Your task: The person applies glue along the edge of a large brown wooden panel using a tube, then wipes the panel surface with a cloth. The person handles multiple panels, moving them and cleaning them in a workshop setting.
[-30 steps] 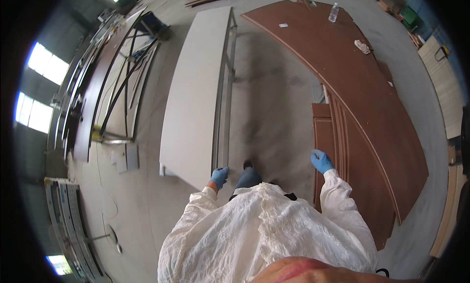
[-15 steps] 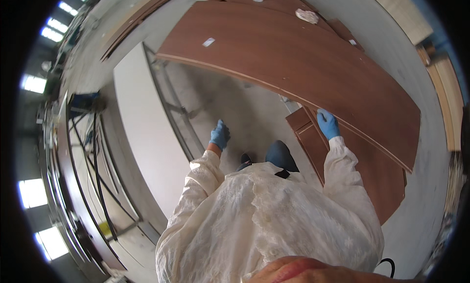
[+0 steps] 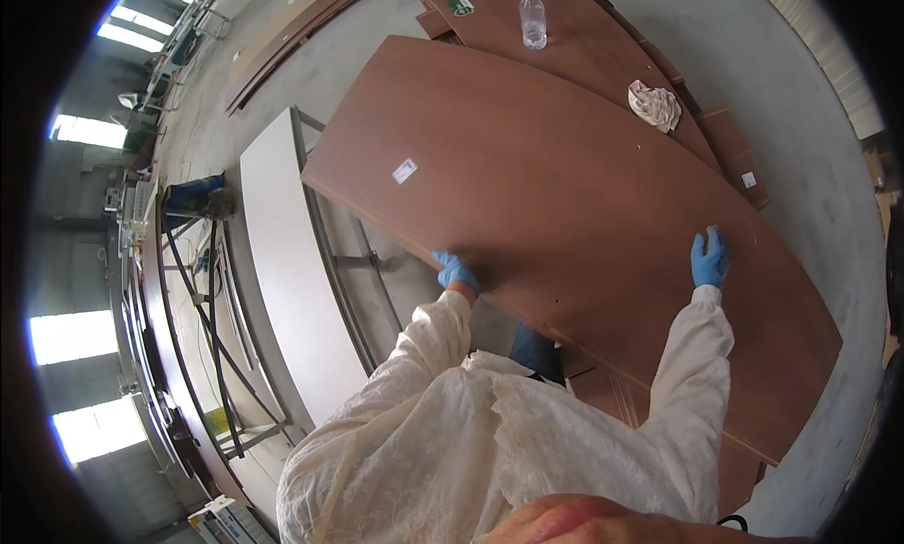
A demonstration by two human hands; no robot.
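Observation:
A large reddish-brown panel [image 3: 565, 177] lies flat before me, with a small white label [image 3: 404, 171] near its left end. My left hand [image 3: 456, 272], in a blue glove, is at the panel's near edge, fingers partly extended; whether it presses on the surface is hard to tell. Farther right, my right hand [image 3: 710, 258], also blue-gloved, is over the panel's face with fingers stretched out and nothing held. Both arms wear loose cream sleeves.
Behind lies another brown panel [image 3: 593, 35] bearing a clear bottle [image 3: 533, 21] and a crumpled cloth [image 3: 654, 106]. A long white board [image 3: 292, 252] on a metal frame stands left. Brown boards [image 3: 603, 393] show below the large panel's near edge. Other boards [image 3: 292, 40] lie at far left.
My left hand has gone from above the floor gap to the panel's near edge. My right hand has left that edge and opened over the panel's face. I am closer to the panel.

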